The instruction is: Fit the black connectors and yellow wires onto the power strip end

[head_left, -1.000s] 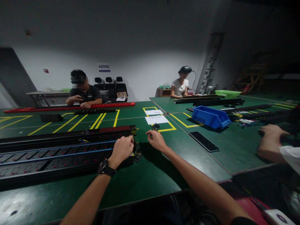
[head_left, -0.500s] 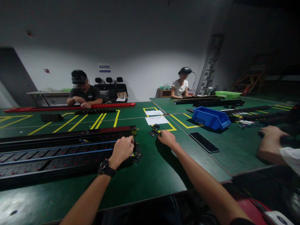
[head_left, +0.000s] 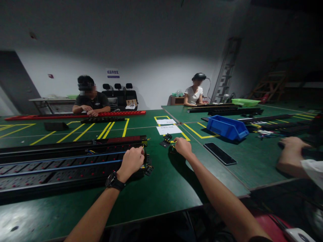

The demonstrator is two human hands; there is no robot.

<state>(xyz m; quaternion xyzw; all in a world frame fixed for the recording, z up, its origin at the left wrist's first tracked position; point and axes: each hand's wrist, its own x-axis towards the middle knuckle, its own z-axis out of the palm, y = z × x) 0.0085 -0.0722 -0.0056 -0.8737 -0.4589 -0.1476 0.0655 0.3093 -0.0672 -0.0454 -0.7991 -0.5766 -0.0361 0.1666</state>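
Observation:
My left hand [head_left: 131,159], wearing a black watch [head_left: 114,180], is closed at the right end of a long black housing [head_left: 63,183]. That housing has rows of dark modules with red dots and two blue strips along it. A bit of yellow shows at the left fingertips; what they grip is hidden. To the right, my right hand [head_left: 183,147] is pinched just above the table, with a small yellowish piece at its fingertips, too small to name. Just left of it lies a small black bracket-like part [head_left: 166,141]. More black end pieces [head_left: 149,170] sit by the housing's end.
A phone [head_left: 220,154] and a blue bin [head_left: 227,127] are on the right of the green table [head_left: 161,201]. Paper sheets [head_left: 168,129] lie ahead. A co-worker's arm [head_left: 290,156] rests at the far right. Two people sit across, one behind a red rail [head_left: 121,113].
My right hand has lifted slightly and shifted right, away from the small black part, and the yellowish piece now shows by its fingertips. My left hand has stayed almost still.

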